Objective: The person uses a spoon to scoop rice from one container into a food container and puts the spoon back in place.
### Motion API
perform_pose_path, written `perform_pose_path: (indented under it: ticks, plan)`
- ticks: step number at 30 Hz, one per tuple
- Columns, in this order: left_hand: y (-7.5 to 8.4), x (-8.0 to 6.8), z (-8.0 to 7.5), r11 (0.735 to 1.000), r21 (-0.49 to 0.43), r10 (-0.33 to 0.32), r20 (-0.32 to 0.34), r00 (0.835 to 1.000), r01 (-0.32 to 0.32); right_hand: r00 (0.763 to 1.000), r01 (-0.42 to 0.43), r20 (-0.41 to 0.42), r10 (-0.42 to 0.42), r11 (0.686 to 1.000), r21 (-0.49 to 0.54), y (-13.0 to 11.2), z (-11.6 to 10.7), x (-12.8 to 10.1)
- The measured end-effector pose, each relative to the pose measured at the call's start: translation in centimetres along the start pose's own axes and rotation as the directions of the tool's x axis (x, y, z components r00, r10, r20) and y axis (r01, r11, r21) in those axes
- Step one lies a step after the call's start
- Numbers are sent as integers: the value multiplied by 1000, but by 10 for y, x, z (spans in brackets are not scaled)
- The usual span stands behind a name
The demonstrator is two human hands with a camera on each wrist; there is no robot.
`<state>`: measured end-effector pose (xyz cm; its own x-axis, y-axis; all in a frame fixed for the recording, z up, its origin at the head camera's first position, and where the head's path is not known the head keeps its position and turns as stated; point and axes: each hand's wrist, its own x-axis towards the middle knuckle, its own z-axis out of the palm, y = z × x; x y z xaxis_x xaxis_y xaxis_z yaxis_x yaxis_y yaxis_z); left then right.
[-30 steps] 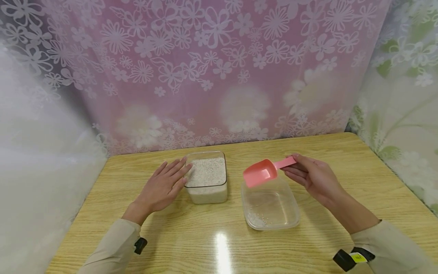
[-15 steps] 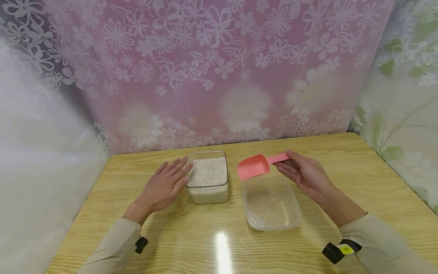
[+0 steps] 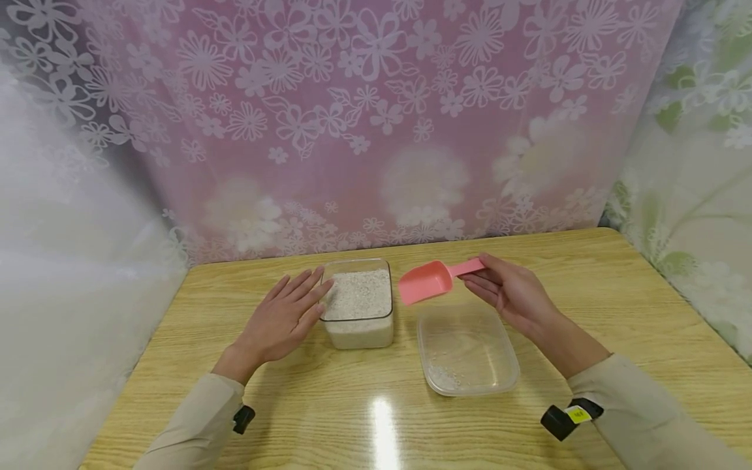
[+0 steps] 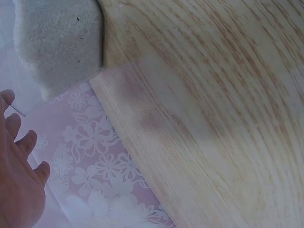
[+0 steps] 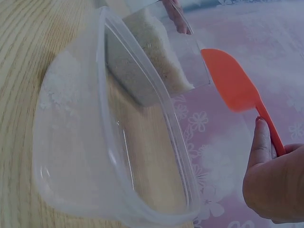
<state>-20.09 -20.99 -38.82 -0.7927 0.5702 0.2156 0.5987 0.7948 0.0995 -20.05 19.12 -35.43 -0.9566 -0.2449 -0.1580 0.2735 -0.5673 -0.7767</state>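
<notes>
A clear square container (image 3: 360, 334) filled with pale rice (image 3: 358, 295) stands left of centre. My left hand (image 3: 282, 320) lies with straight, spread fingers against its left rim. In my right hand (image 3: 517, 294) I pinch the handle of a pink scoop (image 3: 427, 282); no rice shows in its bowl. The scoop is held above the table, between the two containers and over the back of the lower one. That second container (image 3: 469, 352) is translucent plastic, with a little rice in its near left corner. In the right wrist view the scoop (image 5: 230, 80) looks orange-red.
The wooden table (image 3: 317, 405) has its back edge against a pink flowered curtain (image 3: 352, 163). Pale curtains (image 3: 693, 215) hang at both sides. A black wrist camera (image 3: 558, 422) sits on the right sleeve, another (image 3: 243, 419) on the left.
My right hand has moved left with the scoop, from over the translucent container toward the rice container. My left hand has stayed at the rice container's rim.
</notes>
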Motion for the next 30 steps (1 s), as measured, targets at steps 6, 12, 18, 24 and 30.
perform_pose_path:
  ticks: [6, 12, 18, 24, 30]
  plan:
    - [-1, 0, 0, 1000, -3, 14, -11, 1000, -14, 1000, -10, 10, 10, 1000, -14, 1, 7, 9]
    - [-1, 0, -1, 1000, 0, 12, -7, 1000, -12, 1000, -26, 2, 26, 1000, 4, 4, 14, 17]
    - [-1, 0, -2, 1000, 9, 3, 8, 1000, -3, 999, -32, -15, 32, 999, -15, 7, 23, 23]
    - [-1, 1, -2, 1000, 12, 2, 13, 1000, -2, 999, -14, -45, 10, 996, -88, 11, 35, 29]
    - [-2, 1, -2, 1000, 20, 5, 11, 1000, -5, 998, 29, -54, -41, 978, -204, 15, 47, 33]
